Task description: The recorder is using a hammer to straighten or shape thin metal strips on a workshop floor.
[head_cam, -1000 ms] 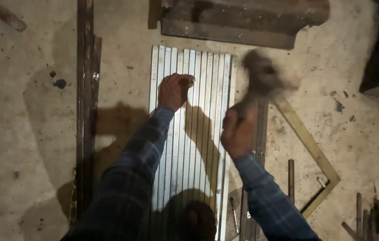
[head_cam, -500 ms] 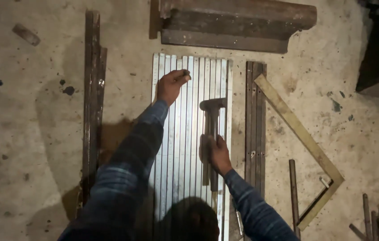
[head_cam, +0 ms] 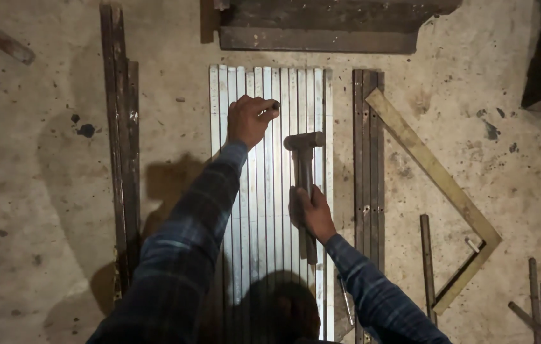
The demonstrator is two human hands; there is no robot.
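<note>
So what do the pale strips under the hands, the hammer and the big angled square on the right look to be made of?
Pale strips: probably bare metal, perhaps aluminium or galvanised steel, given the even silvery sheen and straight ribs. Hammer: dull grey metal head; handle material unclear. Angled square: flat yellowish bars, possibly brass-toned or painted metal; could be wood.

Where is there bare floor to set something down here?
Bare concrete lies left of the dark bars, and in a strip between them and the light strips. It is crowded under the left hand and the right hand with the hammer, and around the square.
</note>
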